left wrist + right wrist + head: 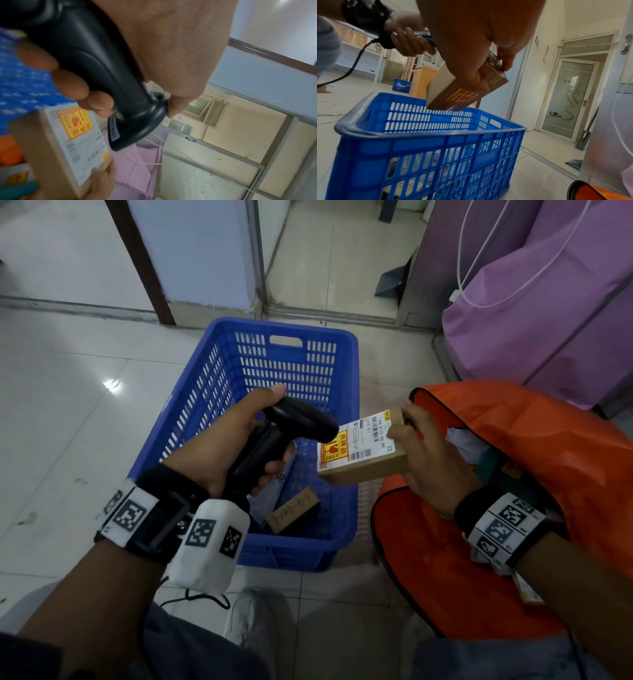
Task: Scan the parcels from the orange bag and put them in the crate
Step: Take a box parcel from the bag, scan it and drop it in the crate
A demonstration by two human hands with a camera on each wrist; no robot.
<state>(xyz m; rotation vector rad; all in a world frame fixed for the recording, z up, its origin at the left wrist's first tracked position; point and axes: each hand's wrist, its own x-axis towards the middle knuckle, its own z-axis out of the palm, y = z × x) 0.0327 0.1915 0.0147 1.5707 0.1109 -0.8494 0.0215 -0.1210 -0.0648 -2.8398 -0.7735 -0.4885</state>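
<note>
Midway, by the look of it. Left hand [219, 440] wrapped round black scanner [287, 433], aimed at label of cardboard parcel [363, 453], pinched in right hand [435, 453] above blue crate [219, 364]. Two parcels already inside; more visible in orange bag [534, 474] at 3 o'clock.

Both forearms bare, no sleeves visible. Left wrist: black strap [161, 518] with white band of square black-and-white markers, plus white padded block [209, 546] carrying two more markers, thin black cable at 6 o'clock below it. Right wrist: black strap with white marker band [507, 525]. Grey trousers [191, 645], pale shoe [251, 619].
</note>
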